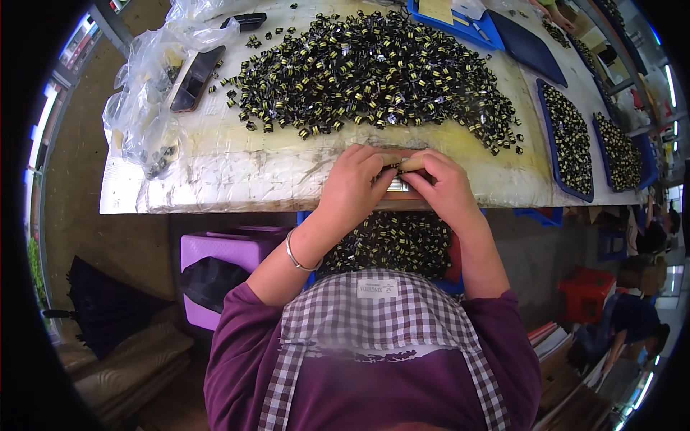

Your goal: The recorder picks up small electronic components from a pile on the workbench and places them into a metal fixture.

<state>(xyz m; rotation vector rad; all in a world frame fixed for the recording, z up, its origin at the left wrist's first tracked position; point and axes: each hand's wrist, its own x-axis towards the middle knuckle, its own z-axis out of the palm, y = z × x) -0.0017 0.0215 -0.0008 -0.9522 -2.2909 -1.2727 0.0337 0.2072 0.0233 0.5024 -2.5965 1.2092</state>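
Note:
At the table's near edge, my left hand [353,183] and my right hand [447,185] meet fingertip to fingertip. Both are closed in a pinch on a small dark part [394,169], mostly covered by the fingers. It resembles the loose black parts with yellow bands heaped in a large pile [374,72] just beyond my hands. Below the fingertips is a small fixture with a shiny metal face [397,184], set at the table edge. Under it, at my lap, a blue bin holds many more black-and-yellow parts [388,241].
A phone [198,79] and clear plastic bags [144,108] lie left on the table [237,172]. Blue trays of parts [568,144] stand right; a blue tray with paper [460,29] is at the back. A purple stool [201,266] stands lower left. Other people are at right.

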